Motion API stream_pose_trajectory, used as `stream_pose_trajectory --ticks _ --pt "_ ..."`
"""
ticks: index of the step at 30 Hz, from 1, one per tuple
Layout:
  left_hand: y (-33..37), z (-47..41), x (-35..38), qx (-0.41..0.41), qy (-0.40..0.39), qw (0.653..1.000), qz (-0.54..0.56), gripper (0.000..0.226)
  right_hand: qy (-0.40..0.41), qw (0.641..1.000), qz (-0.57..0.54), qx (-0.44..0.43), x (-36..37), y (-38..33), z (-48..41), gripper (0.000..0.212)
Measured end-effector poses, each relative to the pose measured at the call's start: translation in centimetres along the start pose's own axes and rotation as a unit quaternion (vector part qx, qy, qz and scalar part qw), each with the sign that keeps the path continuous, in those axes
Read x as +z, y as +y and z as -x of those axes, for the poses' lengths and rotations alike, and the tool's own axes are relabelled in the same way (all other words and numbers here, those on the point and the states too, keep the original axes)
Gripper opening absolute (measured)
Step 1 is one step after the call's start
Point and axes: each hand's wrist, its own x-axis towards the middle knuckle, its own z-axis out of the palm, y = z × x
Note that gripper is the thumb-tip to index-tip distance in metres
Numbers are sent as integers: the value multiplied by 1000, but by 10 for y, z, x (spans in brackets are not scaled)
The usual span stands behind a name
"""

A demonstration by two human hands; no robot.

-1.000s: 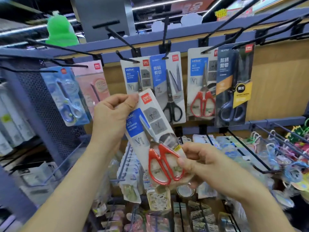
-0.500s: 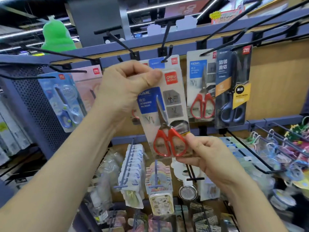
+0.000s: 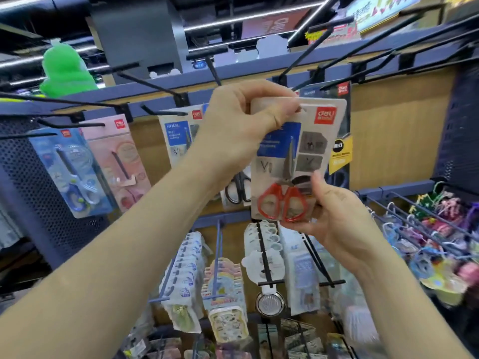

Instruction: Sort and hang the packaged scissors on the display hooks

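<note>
A shop: packaged scissors (image 3: pixel 75 174) hang from display hooks (image 3: pixel 153 85).

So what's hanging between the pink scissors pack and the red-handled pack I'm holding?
In the head view, a white blue-labelled scissors pack and a black-handled scissors pack hang there, partly hidden behind your left hand.

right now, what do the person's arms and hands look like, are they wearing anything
Both forearms are bare down to the frame's edge: no sleeves in view. The left hand and right hand show no gloves, watch, bracelet or rings.
</note>
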Motion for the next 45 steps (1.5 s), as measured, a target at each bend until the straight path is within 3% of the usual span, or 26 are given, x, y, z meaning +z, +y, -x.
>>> stream_pose_trajectory --ticks 7,10,15,20,25,28,30,32,36,41,45 --pt "4 -4 17 97 16 993 -59 7 38 996 49 -59 -13 -16 -7 62" --pt "9 -16 22 131 53 987 -72 7 38 994 66 -77 -10 -31 -12 55" --pt "3 -41 28 80 61 988 -120 7 70 991 99 -56 -12 -41 -20 44" --pt "3 -52 34 28 42 995 -87 15 44 990 130 -28 -23 -42 -23 46" --pt "-23 -59 36 -37 69 996 -31 8 16 985 172 -7 -32 -35 -25 30" --pt "-54 -48 31 -71 51 996 11 39 71 979 190 -20 -27 -28 -37 37" --pt "-76 -36 28 -83 21 995 -45 65 106 967 231 -34 -22 -24 -51 47" --pt "-94 -30 26 -98 31 989 -109 73 108 959 260 -33 -21 -20 -68 49" --pt "-112 -45 23 -95 99 962 -235 64 42 937 344 33 -26 -11 -88 26" --pt "-125 -58 24 -100 103 942 -303 58 6 918 395 43 -45 1 -102 60" --pt "-131 -61 32 -95 117 939 -308 51 47 916 397 23 -49 5 -102 59"
